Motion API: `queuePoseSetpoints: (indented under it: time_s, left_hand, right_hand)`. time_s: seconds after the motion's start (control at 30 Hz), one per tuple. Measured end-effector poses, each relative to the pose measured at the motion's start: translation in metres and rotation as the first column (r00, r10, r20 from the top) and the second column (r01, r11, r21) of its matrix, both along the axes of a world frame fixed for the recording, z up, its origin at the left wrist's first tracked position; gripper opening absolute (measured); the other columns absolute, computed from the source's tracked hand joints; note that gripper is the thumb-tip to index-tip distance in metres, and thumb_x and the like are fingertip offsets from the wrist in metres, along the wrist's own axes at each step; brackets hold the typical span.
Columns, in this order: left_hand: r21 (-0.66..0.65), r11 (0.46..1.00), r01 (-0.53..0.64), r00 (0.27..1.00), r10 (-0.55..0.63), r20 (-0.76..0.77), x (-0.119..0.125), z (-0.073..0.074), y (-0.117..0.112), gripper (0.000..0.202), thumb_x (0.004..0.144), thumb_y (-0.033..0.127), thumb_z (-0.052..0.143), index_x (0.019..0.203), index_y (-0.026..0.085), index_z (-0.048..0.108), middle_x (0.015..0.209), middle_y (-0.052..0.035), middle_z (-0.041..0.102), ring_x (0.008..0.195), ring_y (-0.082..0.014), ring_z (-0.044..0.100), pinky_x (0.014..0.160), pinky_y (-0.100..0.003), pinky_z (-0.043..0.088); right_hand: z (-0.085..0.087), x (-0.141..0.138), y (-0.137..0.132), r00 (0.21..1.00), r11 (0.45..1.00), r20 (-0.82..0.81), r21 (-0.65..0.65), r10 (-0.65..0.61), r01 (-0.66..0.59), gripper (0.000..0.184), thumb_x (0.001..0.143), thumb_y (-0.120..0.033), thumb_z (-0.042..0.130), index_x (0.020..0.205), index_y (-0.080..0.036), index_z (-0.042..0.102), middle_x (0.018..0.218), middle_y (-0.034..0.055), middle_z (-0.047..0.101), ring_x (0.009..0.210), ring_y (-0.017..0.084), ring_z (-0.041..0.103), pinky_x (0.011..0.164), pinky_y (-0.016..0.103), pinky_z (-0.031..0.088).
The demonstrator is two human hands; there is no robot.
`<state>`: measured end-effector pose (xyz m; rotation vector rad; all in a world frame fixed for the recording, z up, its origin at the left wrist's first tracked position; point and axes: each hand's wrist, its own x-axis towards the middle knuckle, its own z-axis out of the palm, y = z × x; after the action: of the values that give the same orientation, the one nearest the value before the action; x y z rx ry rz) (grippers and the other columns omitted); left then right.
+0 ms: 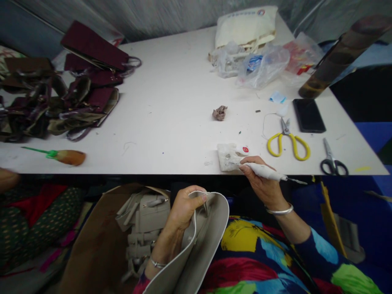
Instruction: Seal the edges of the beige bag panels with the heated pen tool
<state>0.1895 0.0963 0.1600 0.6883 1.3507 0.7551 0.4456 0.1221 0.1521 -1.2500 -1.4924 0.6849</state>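
Note:
My left hand (185, 208) pinches the top edge of a light grey leather-like bag piece (205, 241), with the thumb on one side; its two sides gape apart over my lap. In my right hand (265, 188) is a slim tool with a white wrapped handle (265, 170). A thin metal piece sticks out of each end of it. Its left tip lies at a crumpled white wad or packet (226, 157) at the table's front edge; whether it touches cannot be told. Yellow-handled snips (286, 141) lie beyond my right hand.
Small black scissors (333, 163), a phone (308, 115) and a dark bottle (333, 61) occupy the table's right side. Maroon bags (94, 49) pile up at the left, behind a glue bottle (69, 157). Below, a cardboard box (94, 241) holds grey bags (150, 216). Another person sits at left.

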Motion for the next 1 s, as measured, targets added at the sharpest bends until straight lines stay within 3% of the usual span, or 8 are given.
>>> queuePoseSetpoints:
  time_s: [0.1, 0.17, 0.23, 0.3, 0.4, 1.0]
  left_hand:
    - [0.015, 1.000, 0.027, 1.000, -0.026, -0.005, 0.000, 0.001, -0.001, 0.037, 0.054, 0.036, 0.094, 0.074, 0.014, 0.073, 0.067, -0.0032, 0.068, 0.062, -0.0149, 0.057, 0.060, -0.025, 0.045]
    - [0.028, 0.999, 0.046, 0.999, -0.046, -0.001, 0.001, 0.002, -0.001, 0.036, 0.055, 0.036, 0.094, 0.075, 0.014, 0.073, 0.068, -0.0029, 0.068, 0.062, -0.0145, 0.056, 0.060, -0.025, 0.044]
    - [0.038, 0.997, 0.061, 0.998, -0.061, 0.002, 0.001, 0.003, -0.001, 0.036, 0.056, 0.037, 0.094, 0.075, 0.014, 0.074, 0.069, -0.0031, 0.068, 0.063, -0.0142, 0.056, 0.060, -0.024, 0.044]
    - [0.042, 0.996, 0.081, 0.997, -0.081, 0.001, 0.002, 0.003, -0.001, 0.036, 0.057, 0.037, 0.094, 0.076, 0.013, 0.075, 0.070, -0.0034, 0.069, 0.064, -0.0141, 0.057, 0.062, -0.025, 0.044]
    - [0.038, 0.992, 0.119, 0.993, -0.119, 0.002, 0.001, 0.004, -0.001, 0.036, 0.058, 0.037, 0.094, 0.075, 0.013, 0.076, 0.070, -0.0039, 0.069, 0.065, -0.0141, 0.057, 0.064, -0.025, 0.044]
    - [0.077, 0.986, 0.146, 0.989, -0.148, 0.013, 0.002, 0.006, -0.004, 0.031, 0.064, 0.037, 0.090, 0.077, 0.013, 0.076, 0.074, -0.0045, 0.069, 0.068, -0.0160, 0.058, 0.068, -0.027, 0.044]
  right_hand:
    - [0.005, 0.001, -0.006, 0.998, 0.998, -0.028, 0.011, -0.058, 0.058, 0.014, 0.103, -0.036, 0.069, 0.105, -0.022, 0.069, 0.099, 0.0027, 0.068, 0.090, 0.020, 0.063, 0.083, 0.030, 0.049]
    - [0.010, -0.002, -0.012, 0.994, 0.999, -0.100, -0.037, -0.036, 0.032, 0.014, 0.105, -0.035, 0.067, 0.103, -0.022, 0.068, 0.092, 0.0016, 0.067, 0.083, 0.018, 0.063, 0.078, 0.029, 0.048]
    - [0.014, -0.008, -0.018, 0.970, 0.982, -0.223, -0.135, 0.098, -0.131, 0.016, 0.107, -0.035, 0.064, 0.100, -0.021, 0.068, 0.082, 0.0001, 0.066, 0.075, 0.017, 0.062, 0.071, 0.028, 0.048]
    - [0.016, -0.016, -0.021, 0.912, 0.927, -0.335, -0.203, 0.238, -0.317, 0.019, 0.107, -0.036, 0.063, 0.096, -0.021, 0.068, 0.078, -0.0005, 0.065, 0.070, 0.015, 0.061, 0.066, 0.026, 0.048]
    - [0.015, -0.026, -0.024, 0.861, 0.874, -0.395, -0.229, 0.319, -0.429, 0.018, 0.104, -0.036, 0.067, 0.094, -0.020, 0.069, 0.080, -0.0004, 0.064, 0.070, 0.014, 0.060, 0.064, 0.025, 0.048]
    - [0.010, -0.039, -0.022, 0.861, 0.838, -0.380, -0.293, 0.339, -0.460, 0.021, 0.100, -0.039, 0.069, 0.095, -0.019, 0.070, 0.080, 0.0012, 0.064, 0.071, 0.017, 0.059, 0.066, 0.028, 0.046]
